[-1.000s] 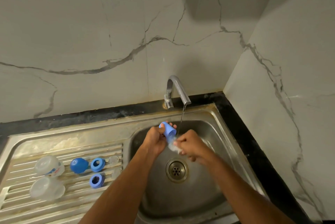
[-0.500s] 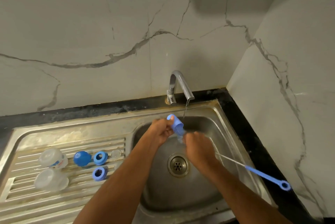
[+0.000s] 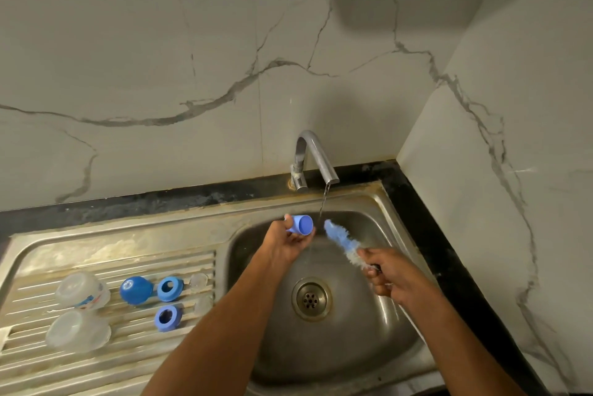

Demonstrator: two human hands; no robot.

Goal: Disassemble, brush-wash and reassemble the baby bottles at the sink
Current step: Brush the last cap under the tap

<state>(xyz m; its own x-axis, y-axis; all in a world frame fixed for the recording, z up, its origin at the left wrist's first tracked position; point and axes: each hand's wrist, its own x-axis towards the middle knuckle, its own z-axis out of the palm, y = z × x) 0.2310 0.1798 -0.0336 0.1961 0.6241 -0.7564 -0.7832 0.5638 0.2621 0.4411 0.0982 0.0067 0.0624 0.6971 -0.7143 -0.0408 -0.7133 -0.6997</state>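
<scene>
my left hand (image 3: 285,243) holds one small blue cap (image 3: 301,224) over the far left of the sink (image 3: 340,344), fingers curled round its side, its open round mouth turned right toward the water. my right hand (image 3: 390,277) grips one bottle brush (image 3: 345,243), fingers closed round the stem just below the bristles; the fuzzy blue-and-white head slants up and left, close beside the cap but apart from it. one thin stream falls from the single curved metal tap (image 3: 313,158) between cap and brush. the sink is dull steel with one round perforated drain (image 3: 310,298). on the ribbed steel drainboard (image 3: 96,360) to the left i count two clear plastic bottles (image 3: 80,312) lying near the left edge, one glossy blue dome cap (image 3: 136,289), two blue screw rings (image 3: 169,302) with round holes, and two small clear nipples (image 3: 200,291), hard to make out. veined marble walls (image 3: 192,59) rise behind and to the right.
</scene>
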